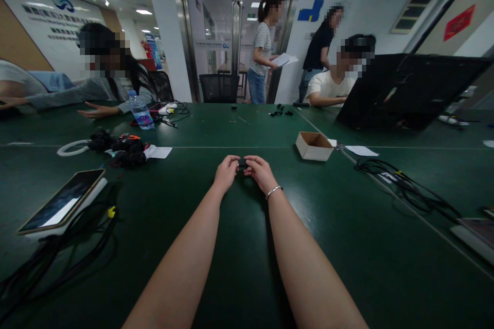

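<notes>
Both my arms reach out over the green table (247,247). Between the fingertips of my left hand (226,172) and my right hand (260,172) is a small black piece (242,163), too small and too covered to tell its kind. The fingers of each hand are closed on its opposite ends, just above or on the tabletop. A silvery bracelet (274,192) circles my right wrist. To the right of my hands stands an open cardboard box (314,150), its inside brown and its outside pale.
Left lie a phone (64,200), black cables (73,247), a dark tangled bundle (129,151) and a water bottle (142,112). Small black pieces (281,112) lie farther back. A monitor (409,90) and more cables (409,185) occupy the right. Several people sit or stand around the table.
</notes>
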{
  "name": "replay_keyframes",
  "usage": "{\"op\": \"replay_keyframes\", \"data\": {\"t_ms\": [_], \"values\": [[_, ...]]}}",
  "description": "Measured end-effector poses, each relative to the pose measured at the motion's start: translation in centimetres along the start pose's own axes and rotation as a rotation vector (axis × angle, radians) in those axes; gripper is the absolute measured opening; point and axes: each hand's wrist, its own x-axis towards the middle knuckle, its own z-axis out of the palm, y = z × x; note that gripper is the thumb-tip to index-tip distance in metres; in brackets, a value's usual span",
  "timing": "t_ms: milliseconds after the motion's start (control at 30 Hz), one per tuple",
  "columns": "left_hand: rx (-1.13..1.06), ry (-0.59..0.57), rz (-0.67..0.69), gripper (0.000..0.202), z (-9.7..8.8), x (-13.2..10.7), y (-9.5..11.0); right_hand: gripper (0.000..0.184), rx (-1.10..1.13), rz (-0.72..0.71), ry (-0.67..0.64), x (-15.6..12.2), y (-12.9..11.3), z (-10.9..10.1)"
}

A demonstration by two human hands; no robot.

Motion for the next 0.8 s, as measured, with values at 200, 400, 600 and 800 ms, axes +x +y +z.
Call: {"op": "replay_keyframes", "data": {"t_ms": [200,400,600,800], "values": [[0.001,0.006,0.011,0.025,-0.05,-0.05,0.16,0.013,0.006,0.001,0.001,-0.01,-0.06,0.01],[-0.051,-0.010,0.028,0.026,-0.04,-0.08,0.32,0.017,0.015,0.008,0.000,0.10,0.01,-0.06],[-0.054,0.003,0.029,0.025,0.06,0.17,-0.16,0.017,0.019,0.003,-0.007,0.13,0.08,-0.06],[-0.040,-0.002,0.028,0.025,0.03,0.28,-0.34,0.018,0.012,-0.008,-0.008,0.14,0.09,-0.06]]}}
